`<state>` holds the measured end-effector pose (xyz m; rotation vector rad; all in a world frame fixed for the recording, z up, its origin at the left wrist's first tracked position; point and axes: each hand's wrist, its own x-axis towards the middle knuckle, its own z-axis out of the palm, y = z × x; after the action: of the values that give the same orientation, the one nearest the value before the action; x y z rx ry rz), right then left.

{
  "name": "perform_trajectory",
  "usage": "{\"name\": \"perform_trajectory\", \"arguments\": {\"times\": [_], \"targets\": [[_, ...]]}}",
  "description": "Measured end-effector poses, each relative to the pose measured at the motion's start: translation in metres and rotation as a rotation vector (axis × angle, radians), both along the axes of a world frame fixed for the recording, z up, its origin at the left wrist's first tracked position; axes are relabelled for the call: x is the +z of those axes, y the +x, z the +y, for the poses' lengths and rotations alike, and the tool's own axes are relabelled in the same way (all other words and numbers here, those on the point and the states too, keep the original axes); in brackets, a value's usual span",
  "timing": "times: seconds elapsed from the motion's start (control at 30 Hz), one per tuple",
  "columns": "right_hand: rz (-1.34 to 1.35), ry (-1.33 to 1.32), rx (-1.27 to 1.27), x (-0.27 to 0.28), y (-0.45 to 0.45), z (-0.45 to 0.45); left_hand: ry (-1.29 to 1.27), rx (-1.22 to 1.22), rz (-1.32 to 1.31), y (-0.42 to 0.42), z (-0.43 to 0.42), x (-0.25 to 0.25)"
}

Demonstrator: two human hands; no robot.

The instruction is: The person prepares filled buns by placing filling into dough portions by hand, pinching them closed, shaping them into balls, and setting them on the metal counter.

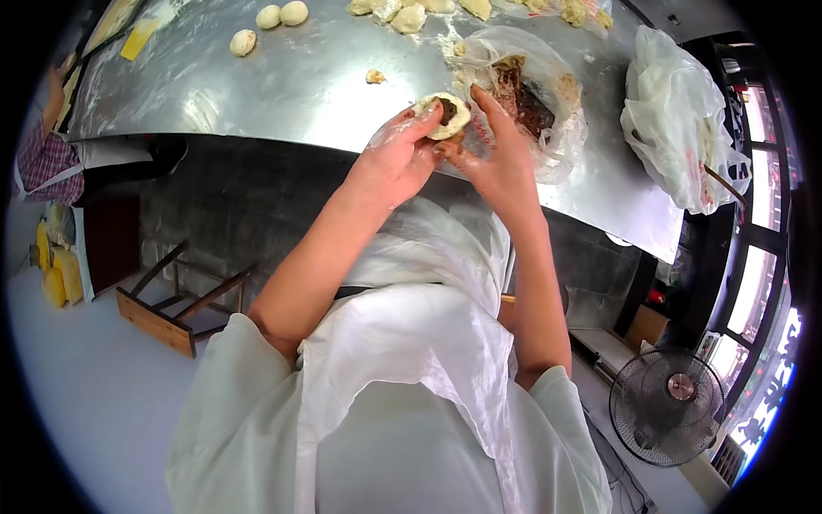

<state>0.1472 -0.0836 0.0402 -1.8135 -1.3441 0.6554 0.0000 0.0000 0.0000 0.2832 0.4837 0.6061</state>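
Cradling a round of dough [457, 122] in its curled fingers, the left hand [399, 156] grips it near the front edge of the metal table [282, 90], with the thumb laid over the near side and a dark filling [448, 110] showing in the middle. The right hand [503, 154] is open just beside it, index finger raised and thumb reaching toward the lower edge of the dough; whether that thumb touches it I cannot tell. Both hands carry smears of flour or filling. Right behind the right hand sits an open plastic bag [561, 141] with a dark reddish-brown mass [533, 111] inside. A small crumb [375, 76] lies on the table beyond the left hand. Farther back are three round balls [243, 43], two of them side by side and one a little nearer, and a row of pale dough lumps [409, 19] along the far part of the tabletop, which is dusted with flour in places. A yellow scraper [139, 38] lies toward the left end, and a bulky white bag [672, 111] stands at the right. At the far left shows another person's plaid sleeve [53, 167]. Below, a wooden stool [158, 324] is on the floor at left and a round fan [666, 407] stands at right.
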Motion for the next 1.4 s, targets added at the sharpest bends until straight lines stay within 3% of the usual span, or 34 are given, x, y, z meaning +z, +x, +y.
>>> {"name": "perform_trajectory", "arguments": {"times": [0.07,0.27,0.37,0.47,0.57,0.6,0.7,0.83,0.87,1.0,1.2,1.4], "targets": [[-0.163,0.138,0.038,-0.009,-0.003,0.005,0.068,-0.082,0.06,-0.003,-0.001,0.01],[-0.126,0.139,0.18,0.004,0.005,0.004,0.228,-0.169,0.29,0.004,-0.012,0.035],[-0.236,0.313,0.233,-0.007,0.008,0.008,0.24,-0.165,0.411,0.012,-0.014,0.042],[-0.177,0.188,0.206,-0.009,0.009,0.007,0.267,-0.337,0.369,0.008,-0.004,0.034],[0.174,0.204,0.077,-0.001,0.004,0.001,0.006,-0.497,-0.177,-0.003,0.024,0.02],[0.243,0.235,0.088,-0.003,0.008,0.0,-0.094,-0.451,-0.173,-0.01,0.021,0.046],[0.535,0.224,0.152,-0.004,0.005,0.001,-0.179,-0.396,-0.128,-0.012,0.019,0.042],[0.188,0.267,0.203,-0.012,0.0,0.007,-0.268,-0.364,-0.116,-0.018,0.02,0.009],[0.386,0.157,0.124,-0.008,0.001,0.001,-0.241,-0.324,-0.093,-0.019,0.017,0.003],[0.105,0.107,0.09,-0.013,-0.003,-0.001,-0.022,-0.186,0.141,-0.001,-0.003,0.027],[-0.035,0.108,0.124,-0.026,-0.006,0.01,0.141,-0.157,0.406,0.008,-0.005,0.027],[0.21,0.241,0.135,-0.018,-0.015,0.014,0.181,-0.404,0.059,-0.024,0.028,0.029]]}}
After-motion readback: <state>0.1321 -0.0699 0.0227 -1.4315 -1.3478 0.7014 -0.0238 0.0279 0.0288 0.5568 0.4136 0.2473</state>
